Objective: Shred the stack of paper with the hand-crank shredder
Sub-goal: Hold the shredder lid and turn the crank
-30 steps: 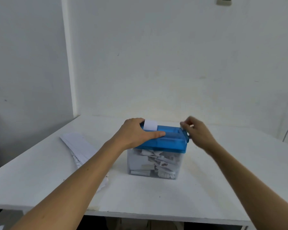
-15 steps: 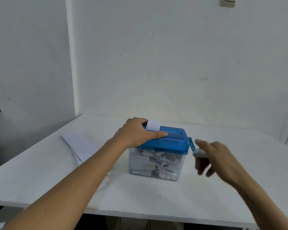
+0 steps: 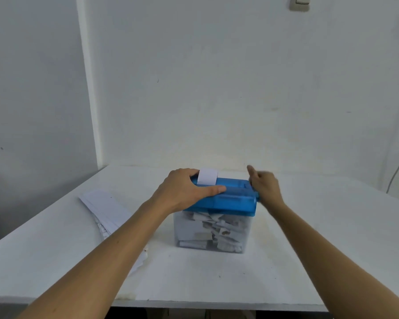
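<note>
Shredder [image 3: 219, 199] sits mid-frame on the tabletop [image 3: 308, 249], long axis running left to right, a sheet [image 3: 207, 176] standing upright in its slot. Cranking looks to be in hand: the left hand [image 3: 184, 189] has its grip clamped over the blue lid, while the blurred right hand [image 3: 264, 185] has its grip curled round the hidden crank. The next move is probably to turn until the sheet feeds through, then draw from the stack [image 3: 106, 208] at left.

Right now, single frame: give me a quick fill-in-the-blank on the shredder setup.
1. The left hand holds down the ___ lid of the hand-crank shredder.
2. The stack of paper lies on the table to the ___ of the shredder.
3. A white sheet stands in the feed slot beside the ___ hand.
4. The right hand, blurred, is at the lid's ___ end.
Missing words: blue; left; left; right.
</note>
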Action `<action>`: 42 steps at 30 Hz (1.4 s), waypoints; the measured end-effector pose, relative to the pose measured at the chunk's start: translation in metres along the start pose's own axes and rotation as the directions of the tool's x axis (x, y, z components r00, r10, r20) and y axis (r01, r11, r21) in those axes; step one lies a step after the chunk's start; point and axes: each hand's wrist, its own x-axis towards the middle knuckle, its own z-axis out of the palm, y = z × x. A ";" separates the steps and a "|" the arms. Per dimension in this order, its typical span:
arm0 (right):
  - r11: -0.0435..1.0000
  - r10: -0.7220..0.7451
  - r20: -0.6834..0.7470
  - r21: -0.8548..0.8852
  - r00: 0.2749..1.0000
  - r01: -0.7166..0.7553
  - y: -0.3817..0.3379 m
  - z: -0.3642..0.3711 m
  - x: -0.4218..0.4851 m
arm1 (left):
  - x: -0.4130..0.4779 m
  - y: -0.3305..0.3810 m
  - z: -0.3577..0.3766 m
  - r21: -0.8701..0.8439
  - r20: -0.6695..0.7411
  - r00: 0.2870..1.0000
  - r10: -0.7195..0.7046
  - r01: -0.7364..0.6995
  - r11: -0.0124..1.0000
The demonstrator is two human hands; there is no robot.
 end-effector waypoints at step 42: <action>0.964 -0.234 0.267 0.188 0.935 0.187 0.025 -0.070 -0.120 | -0.003 0.012 0.003 0.206 -0.045 0.995 -0.086 0.094 0.974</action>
